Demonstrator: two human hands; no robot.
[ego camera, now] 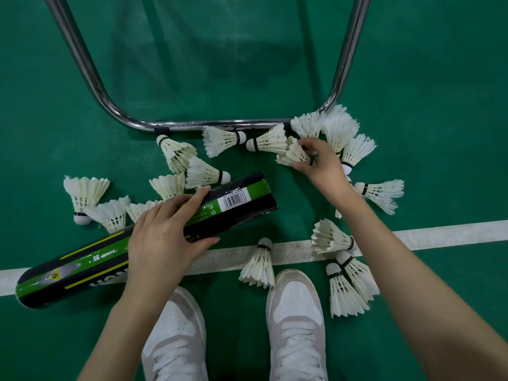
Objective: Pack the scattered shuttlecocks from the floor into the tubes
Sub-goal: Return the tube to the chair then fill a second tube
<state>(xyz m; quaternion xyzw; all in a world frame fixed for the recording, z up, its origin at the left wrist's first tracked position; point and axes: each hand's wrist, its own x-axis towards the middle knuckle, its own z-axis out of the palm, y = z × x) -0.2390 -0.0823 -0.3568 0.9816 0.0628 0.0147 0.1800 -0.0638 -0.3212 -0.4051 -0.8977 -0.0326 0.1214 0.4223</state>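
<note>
Green floor (412, 78) | left hand (162, 240) grips barcoded tube (233, 207) | right hand (321, 163) pinches shuttlecock (292, 155)

Two bare forearms are seen reaching in from the lower edge, with no sleeves, watch or jewellery shown on them. The left hand (162, 237) and the right hand (320, 163) are uncovered, and the nails are kept short. White lace-up sneakers (297, 320) are worn, panelled in pale grey suede at the toe caps, with small perforations dotted across the left toe box.
</note>
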